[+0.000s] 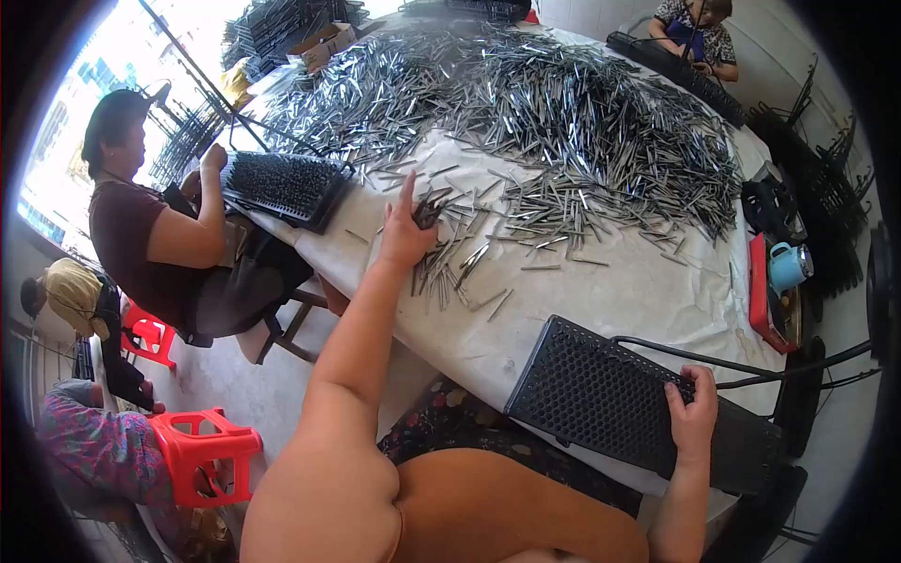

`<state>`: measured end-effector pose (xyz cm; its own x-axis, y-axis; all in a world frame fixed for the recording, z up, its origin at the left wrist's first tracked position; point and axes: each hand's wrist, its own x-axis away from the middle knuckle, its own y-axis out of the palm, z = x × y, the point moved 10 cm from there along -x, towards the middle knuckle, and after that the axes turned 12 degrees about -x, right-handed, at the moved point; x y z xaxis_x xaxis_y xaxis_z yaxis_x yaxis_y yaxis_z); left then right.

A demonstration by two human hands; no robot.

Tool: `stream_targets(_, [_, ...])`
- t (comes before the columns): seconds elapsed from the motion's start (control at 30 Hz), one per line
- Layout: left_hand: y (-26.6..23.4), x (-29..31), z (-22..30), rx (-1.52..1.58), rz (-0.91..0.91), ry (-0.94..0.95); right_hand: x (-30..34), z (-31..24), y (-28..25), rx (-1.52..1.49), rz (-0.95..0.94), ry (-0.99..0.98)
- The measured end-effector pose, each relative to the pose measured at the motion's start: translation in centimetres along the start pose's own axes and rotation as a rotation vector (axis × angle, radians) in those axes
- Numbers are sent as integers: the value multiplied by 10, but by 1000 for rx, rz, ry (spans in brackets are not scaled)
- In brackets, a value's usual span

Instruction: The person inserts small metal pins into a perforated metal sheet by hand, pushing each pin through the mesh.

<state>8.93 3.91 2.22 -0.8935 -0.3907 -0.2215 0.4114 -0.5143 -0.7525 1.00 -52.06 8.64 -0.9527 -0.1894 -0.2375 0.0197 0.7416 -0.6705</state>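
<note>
My left hand (407,233) reaches out over the table, palm down, with one finger stretched forward. Dark shapes beside its other fingers hide part of them; whether it grips any pieces is unclear. Thin metal strips (441,281) lie loose right beneath and around it. Close to me at the right, a black perforated tray (601,380) with rows of round holes slants across the table's near edge. My right hand (694,408) holds this tray at its far edge, thumb on top and fingers curled over the rim.
A large heap of metal strips (563,122) covers the far table (629,291). At left, a person (141,225) works at a bristling black tray (282,183); another person (694,42) sits far right. A blue mug (788,266) stands by a red box (765,291). Red stools (208,450) stand lower left.
</note>
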Motion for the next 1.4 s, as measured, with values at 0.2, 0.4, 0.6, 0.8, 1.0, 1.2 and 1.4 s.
stream_targets(0.2, [-3, -22, 6, -299, -16, -36, -7, -2, -4, -78, 96, 17])
stream_targets(0.4, [-40, -32, 116, -420, -48, 234, 2, -6, -9, -3, 108, 22])
stream_targets(0.6, [5, 43, 137, 720, -532, -257, 8, -26, -15, -66, 162, -155])
stream_targets(0.8, [14, 190, 203, 1109, -817, -350, 29, -50, -7, -422, 261, -118])
stream_targets(1.0, [38, 301, 206, 1011, -1132, -373, 42, -121, 76, -1113, -150, 280])
stream_targets(1.2, [42, 313, 196, 726, -1183, -280, 61, -113, 112, -1067, -319, 358])
stream_targets(1.4, [58, 327, 190, 807, -1246, -428, 47, -81, 66, -1074, -65, 429])
